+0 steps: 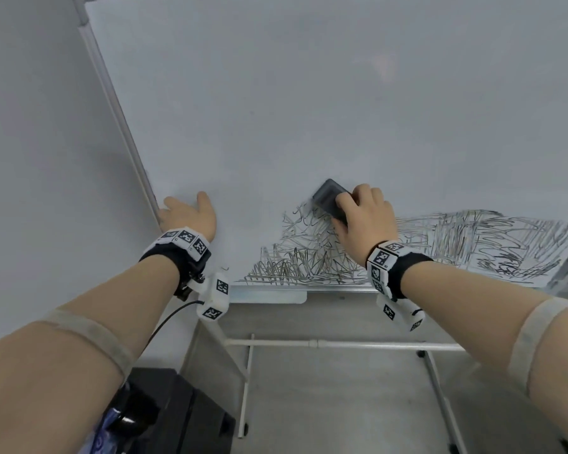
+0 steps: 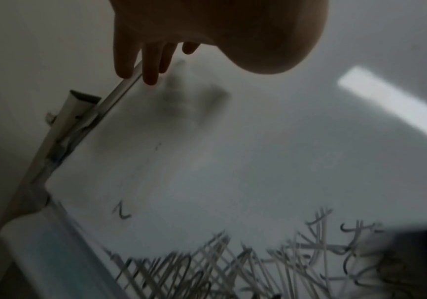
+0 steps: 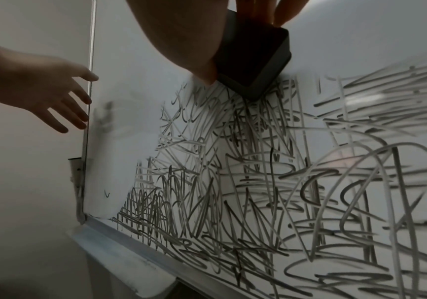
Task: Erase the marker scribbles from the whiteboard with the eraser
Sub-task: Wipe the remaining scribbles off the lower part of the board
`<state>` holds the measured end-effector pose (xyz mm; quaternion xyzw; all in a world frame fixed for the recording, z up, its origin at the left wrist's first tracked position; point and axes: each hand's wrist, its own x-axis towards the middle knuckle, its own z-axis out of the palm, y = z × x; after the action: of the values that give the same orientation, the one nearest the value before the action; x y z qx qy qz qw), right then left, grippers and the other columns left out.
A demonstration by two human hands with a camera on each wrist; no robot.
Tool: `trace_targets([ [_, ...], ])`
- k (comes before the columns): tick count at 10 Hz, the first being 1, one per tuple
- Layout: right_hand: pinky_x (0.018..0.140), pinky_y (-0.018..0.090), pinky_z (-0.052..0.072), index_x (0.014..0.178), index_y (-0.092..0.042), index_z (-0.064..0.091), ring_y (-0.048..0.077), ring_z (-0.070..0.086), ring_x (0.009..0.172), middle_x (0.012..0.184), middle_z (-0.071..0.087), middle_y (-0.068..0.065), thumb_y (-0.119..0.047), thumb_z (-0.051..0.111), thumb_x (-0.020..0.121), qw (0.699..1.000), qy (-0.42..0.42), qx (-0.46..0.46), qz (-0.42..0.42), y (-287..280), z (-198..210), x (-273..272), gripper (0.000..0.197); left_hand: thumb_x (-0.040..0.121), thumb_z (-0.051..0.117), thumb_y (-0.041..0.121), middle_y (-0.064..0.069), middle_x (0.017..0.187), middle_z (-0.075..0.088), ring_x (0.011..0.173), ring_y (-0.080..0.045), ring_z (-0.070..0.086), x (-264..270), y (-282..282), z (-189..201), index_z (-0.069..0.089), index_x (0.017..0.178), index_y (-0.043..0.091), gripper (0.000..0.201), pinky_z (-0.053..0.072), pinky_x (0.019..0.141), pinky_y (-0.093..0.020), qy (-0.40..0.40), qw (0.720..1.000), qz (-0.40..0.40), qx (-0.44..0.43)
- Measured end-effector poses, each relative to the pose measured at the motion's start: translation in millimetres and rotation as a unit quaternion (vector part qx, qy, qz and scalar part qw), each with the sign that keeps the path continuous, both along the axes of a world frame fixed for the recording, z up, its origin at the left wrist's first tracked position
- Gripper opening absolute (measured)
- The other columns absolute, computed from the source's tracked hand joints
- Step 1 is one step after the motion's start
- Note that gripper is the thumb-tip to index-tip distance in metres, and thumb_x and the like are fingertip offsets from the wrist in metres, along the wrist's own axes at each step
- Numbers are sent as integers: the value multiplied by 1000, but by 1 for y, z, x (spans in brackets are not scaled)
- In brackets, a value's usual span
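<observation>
Fingers and thumb of the right hand [image 1: 364, 221] curl round a dark block eraser [image 1: 330, 198], a full grip that presses its flat face against the whiteboard [image 1: 276, 93]. The eraser sits at the upper edge of the marker scribbles [image 1: 440, 247], a dense black tangle that fills the lower band of the board from near its left side across to the right. Board above the eraser looks wiped; a small stray tick [image 3: 107, 194] remains near the lower left corner. At the far left, the left hand [image 1: 189, 214] lies spread and relaxed, holding nothing, its fingertips [image 2: 151, 76] at the board's metal side frame [image 1: 118, 109], seemingly steadying the stand. A narrow tray [image 3: 120, 261] runs beneath the bottom edge.

To wipe well, it would help to keep the eraser flat with even pressure, work downward in overlapping passes toward the tray, and brace the frame so the board does not roll.
</observation>
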<state>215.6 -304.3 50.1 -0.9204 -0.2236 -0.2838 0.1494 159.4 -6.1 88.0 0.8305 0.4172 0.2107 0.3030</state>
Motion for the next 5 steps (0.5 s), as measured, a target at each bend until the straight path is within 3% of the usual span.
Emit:
trace_targets([
  [1, 67, 41, 40, 103, -15, 55, 35, 48, 92, 102, 51, 14, -22, 73, 78, 1000, -5, -7, 11, 1, -4, 0, 32, 97, 40, 43, -29, 142, 40, 124, -44, 47, -11, -14, -22, 34, 138, -2, 61, 38, 100, -49, 43, 999, 9, -31],
  [2, 68, 41, 40, 103, -16, 56, 35, 47, 92, 103, 51, 15, -20, 74, 77, 1000, -9, -14, 16, 2, -11, -2, 32, 99, 45, 29, -25, 139, 49, 119, -34, 53, -26, -17, -55, 44, 131, 0, 43, 39, 105, -40, 101, 988, 1, -119],
  [3, 68, 42, 40, 102, -16, 56, 34, 47, 91, 102, 51, 14, -18, 75, 76, 1000, -13, -15, 19, 5, -17, -3, 33, 99, 54, 11, -23, 132, 58, 115, -32, 60, -40, -26, -92, 44, 134, -3, 40, 48, 91, -37, 208, 958, -75, -182],
  [4, 68, 41, 39, 101, -16, 56, 34, 46, 90, 101, 50, 14, -17, 75, 75, 999, -24, -15, 24, 11, -21, -4, 32, 98, 47, 20, -22, 151, 45, 97, -22, 62, -41, -34, -138, 39, 147, -1, 54, 49, 61, -35, 70, 890, 33, -450],
  [5, 70, 42, 40, 103, -16, 57, 34, 46, 92, 102, 51, 14, -17, 74, 75, 999, -46, -15, 25, 15, -21, -2, 33, 94, 51, 20, -24, 143, 52, 73, -19, 65, -44, -34, -170, 43, 143, 3, 53, 55, 66, -32, 55, 884, 12, -464],
])
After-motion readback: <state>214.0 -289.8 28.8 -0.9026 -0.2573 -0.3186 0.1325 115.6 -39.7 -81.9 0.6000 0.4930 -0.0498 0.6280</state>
